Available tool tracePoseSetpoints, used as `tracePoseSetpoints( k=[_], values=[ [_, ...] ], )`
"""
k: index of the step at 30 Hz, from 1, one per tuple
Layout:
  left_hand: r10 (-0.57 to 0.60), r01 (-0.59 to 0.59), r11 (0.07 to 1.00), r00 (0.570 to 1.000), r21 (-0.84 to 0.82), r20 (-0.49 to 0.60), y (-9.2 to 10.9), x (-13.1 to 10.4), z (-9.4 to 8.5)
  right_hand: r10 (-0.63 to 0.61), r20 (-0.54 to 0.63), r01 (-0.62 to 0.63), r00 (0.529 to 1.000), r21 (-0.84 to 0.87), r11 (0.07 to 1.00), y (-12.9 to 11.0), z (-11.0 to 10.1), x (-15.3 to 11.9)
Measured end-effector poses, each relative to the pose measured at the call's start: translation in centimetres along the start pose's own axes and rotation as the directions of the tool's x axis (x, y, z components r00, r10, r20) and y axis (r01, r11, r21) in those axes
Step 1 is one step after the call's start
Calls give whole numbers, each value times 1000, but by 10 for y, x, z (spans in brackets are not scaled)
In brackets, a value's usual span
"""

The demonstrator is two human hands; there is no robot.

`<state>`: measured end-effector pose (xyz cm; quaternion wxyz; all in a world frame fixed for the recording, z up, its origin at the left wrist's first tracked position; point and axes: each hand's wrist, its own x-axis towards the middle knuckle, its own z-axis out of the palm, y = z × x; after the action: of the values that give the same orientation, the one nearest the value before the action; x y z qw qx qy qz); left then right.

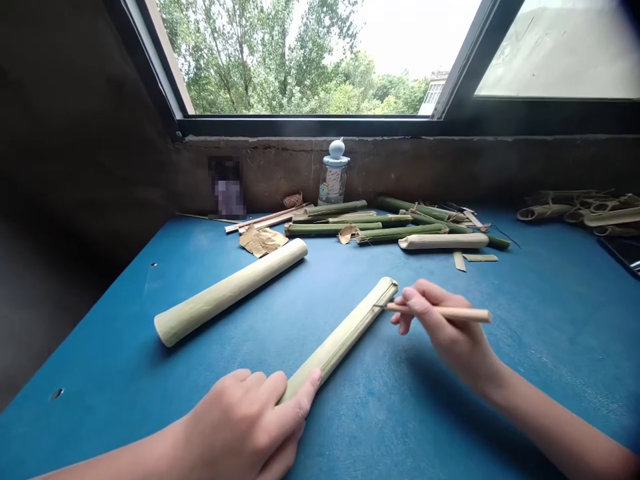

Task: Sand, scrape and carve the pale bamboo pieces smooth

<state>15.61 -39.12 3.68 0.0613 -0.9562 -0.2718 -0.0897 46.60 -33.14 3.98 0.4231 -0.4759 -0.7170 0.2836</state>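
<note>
A pale green bamboo piece [345,337] lies slantwise on the blue table [200,393], with a groove or split along its upper face. My left hand [255,413] is wrapped round its near end, thumb or finger along the top. Held like a pen in my right hand [440,320] is a wooden-handled tool [465,314], whose thin dark tip touches the bamboo near its far end. To the left lies a thicker, smooth pale bamboo tube [230,290], touched by neither hand.
Green bamboo pieces [400,232] lie in a pile at the back, beside crumpled brown paper [263,241]. A jar with a light blue lid [334,177] stands by the wall under the window. More split bamboo [615,217] is at the far right.
</note>
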Motion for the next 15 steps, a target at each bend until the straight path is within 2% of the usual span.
tracePoseSetpoints(
  k=[3, 8, 10, 12, 13, 14, 15],
  values=[
    [-8, 8, 1000, 1000, -23, 10, -1, 1, -1, -22, 116, 28, 993, -47, 998, 8, -4, 3],
    [14, -13, 999, 1000, -47, 16, -3, 3, -2, -44, -12, 40, 999, -248, 968, 16, -6, 9],
    [-10, 11, 998, 1000, -54, 20, -2, 2, -2, -160, 85, 177, 983, -264, 948, 13, -1, 7],
    [-25, 26, 998, 1000, -51, 19, -1, 1, -2, -317, 218, 364, 923, -227, 903, 10, 4, 4],
    [-30, 31, 999, 999, -41, 11, -1, 0, -1, -365, 245, 418, 898, -218, 882, 9, 5, 3],
    [-37, 37, 999, 999, -29, 3, -1, 0, 0, -374, 233, 425, 897, -233, 875, 9, 6, 2],
    [-45, 45, 999, 999, -18, -8, 0, -1, 1, -351, 191, 393, 917, -265, 881, 9, 6, 2]
  ],
)
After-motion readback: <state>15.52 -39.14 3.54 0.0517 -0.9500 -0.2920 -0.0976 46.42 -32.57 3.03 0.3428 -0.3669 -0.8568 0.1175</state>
